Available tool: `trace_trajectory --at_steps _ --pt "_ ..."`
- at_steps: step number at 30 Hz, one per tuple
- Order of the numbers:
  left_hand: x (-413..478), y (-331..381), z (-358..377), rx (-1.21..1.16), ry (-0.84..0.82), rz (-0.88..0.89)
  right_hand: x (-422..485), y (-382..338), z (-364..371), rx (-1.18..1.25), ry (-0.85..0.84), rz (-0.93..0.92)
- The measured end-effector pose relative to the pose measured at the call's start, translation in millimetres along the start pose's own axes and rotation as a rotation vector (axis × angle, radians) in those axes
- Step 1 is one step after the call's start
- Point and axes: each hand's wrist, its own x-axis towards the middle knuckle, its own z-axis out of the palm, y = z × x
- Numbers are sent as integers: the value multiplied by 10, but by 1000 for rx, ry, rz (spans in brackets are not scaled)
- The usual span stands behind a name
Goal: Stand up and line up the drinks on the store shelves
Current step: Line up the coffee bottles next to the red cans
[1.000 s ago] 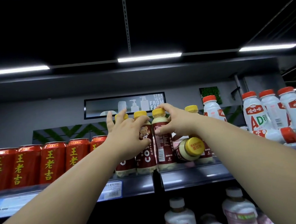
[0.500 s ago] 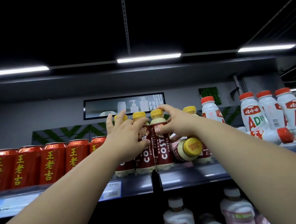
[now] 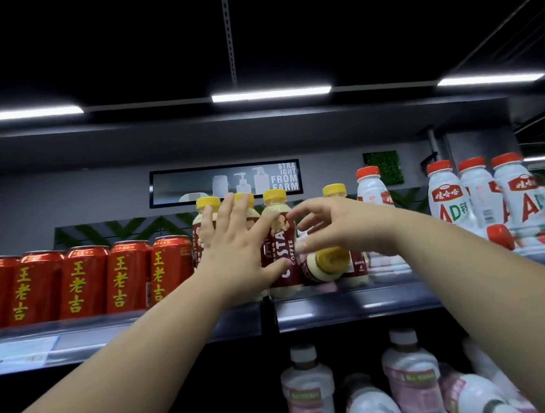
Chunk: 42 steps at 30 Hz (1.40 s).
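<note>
Several Costa coffee bottles with yellow caps stand in the middle of the shelf. My left hand lies flat against the left ones, fingers straight up and thumb on the labelled Costa bottle. Just to its right, another coffee bottle lies on its side with its cap towards me. My right hand hovers over that lying bottle, fingers loosely spread and holding nothing. One more upright coffee bottle stands behind my right hand.
A row of red cans fills the shelf to the left. White bottles with red caps stand on the right, one of them lying down. The lower shelf holds pale pink-labelled bottles, some of them tilted.
My right hand has come off the top of the labelled Costa bottle and dropped down and right, above the lying bottle. My left hand stays against the left bottles.
</note>
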Motion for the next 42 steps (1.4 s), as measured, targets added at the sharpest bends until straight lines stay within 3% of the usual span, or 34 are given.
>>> trace_trajectory --at_steps 5,10,15,20,28,35,42 --pt "-87 217 9 -43 10 101 -349 106 -13 -133 -45 -30" --pt "-92 385 -37 -53 11 92 -399 153 79 -170 114 -96" --pt "34 480 -168 -161 33 -42 -273 40 59 -134 299 -158" --pt "143 418 -249 -105 17 -112 -56 -11 -9 -185 451 -129" --pt "172 307 -207 36 -129 -64 205 -121 -179 -299 472 -36" --pt "167 320 -112 38 -37 -53 382 -182 -203 -804 501 23" --pt "217 414 -10 56 42 -32 518 -74 -219 -814 459 86"
